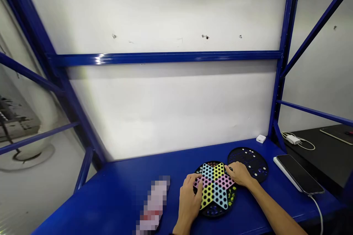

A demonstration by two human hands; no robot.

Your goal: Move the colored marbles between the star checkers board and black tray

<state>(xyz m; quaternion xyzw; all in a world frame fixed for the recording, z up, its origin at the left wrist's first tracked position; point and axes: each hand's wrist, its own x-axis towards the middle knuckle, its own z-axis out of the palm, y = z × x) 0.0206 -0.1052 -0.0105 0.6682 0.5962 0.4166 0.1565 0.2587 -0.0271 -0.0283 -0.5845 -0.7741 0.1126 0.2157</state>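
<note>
A star-shaped Chinese checkers board (214, 184) in yellow, blue and pink, dotted with black holes, lies over a round black tray (206, 214). Small pieces fill the tray's outer pockets, among them yellow-green pieces (231, 195) on the right and dark blue pieces (213, 211) at the front. My left hand (190, 194) grips the board at its left pink point, thumb and fingers bent at the edge. At the upper right edge, my right hand (239, 173) is closed on the board, with its fingertips partly hidden.
Behind my right hand sits a round black lid or tray (260, 156) with white and blue pieces. A phone (299, 173) on a white box with a cable lies at right. A white adapter (260, 138) stands at the back; a blurred pinkish packet (154, 205) lies left. Blue posts (278, 91) frame the table.
</note>
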